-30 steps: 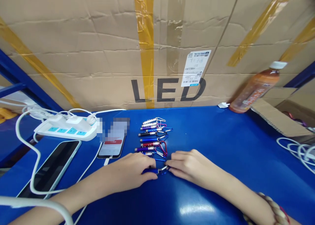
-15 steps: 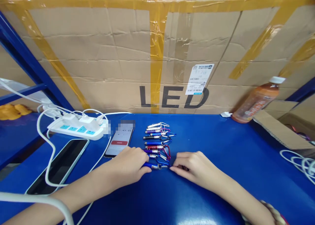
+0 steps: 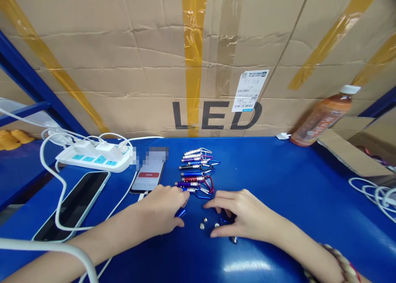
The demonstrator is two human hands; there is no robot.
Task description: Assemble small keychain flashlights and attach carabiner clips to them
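Note:
My left hand (image 3: pixel 167 208) is closed around a short blue flashlight tube (image 3: pixel 180 213), whose end sticks out by the thumb. My right hand (image 3: pixel 239 213) is over the table with thumb and fingers apart. Beneath its palm is a blue clip part (image 3: pixel 223 221), partly hidden. Small round silver pieces, like button cells (image 3: pixel 202 226), lie between the hands, and another silver piece (image 3: pixel 234 240) is below the right hand. Beyond them, several small keychain flashlights (image 3: pixel 194 173) with carabiner clips lie in a column, in silver, purple, blue, black and red.
A lit phone (image 3: pixel 148 175) and a dark phone (image 3: pixel 74 204) lie left. Behind them is a white power strip (image 3: pixel 93 159) with cables. A large cardboard box (image 3: pixel 161 68) stands at the back. A drink bottle (image 3: pixel 321 118), an open carton (image 3: pixel 349 155) and coiled cable (image 3: pixel 374 196) are right.
The nearest blue flashlight, whole between my hands before, has come apart. Small silver pieces now lie on the table. My right hand's fingers have spread, and the view has shifted slightly.

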